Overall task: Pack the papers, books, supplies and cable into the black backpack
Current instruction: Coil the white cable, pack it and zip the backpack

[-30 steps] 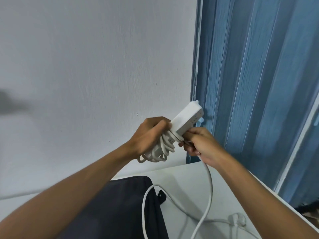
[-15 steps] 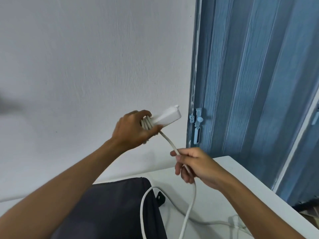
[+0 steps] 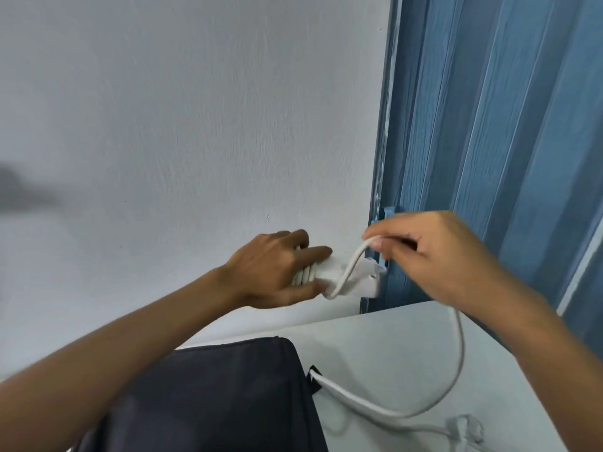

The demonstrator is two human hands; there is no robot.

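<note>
Above the far edge of the white table (image 3: 408, 347), held up in front of the wall, the white power strip (image 3: 354, 277) sits in the left hand (image 3: 277, 272), whose fingers are curled round the strip body and clamp several turns of cable (image 3: 458, 363) already wound against it. The right hand (image 3: 437, 256), just right of the strip, pinches the free run of cable between thumb and fingertips and lifts a loop over the strip's right end. From there the cable drops down the right side, sweeps across the table and ends at the plug (image 3: 465, 429) lying near the bottom edge. The black backpack (image 3: 208, 396) lies on the table below the hands, near left; whether it is open cannot be told from this view. Step in hand, by judgement: coiling the cable round the strip before packing. A fair length is loose, so more wraps are needed. Next move calls for carrying the pinched loop round the strip under light tension while the left hand traps each turn, then securing the plug end so the coil does not spring apart.
</note>
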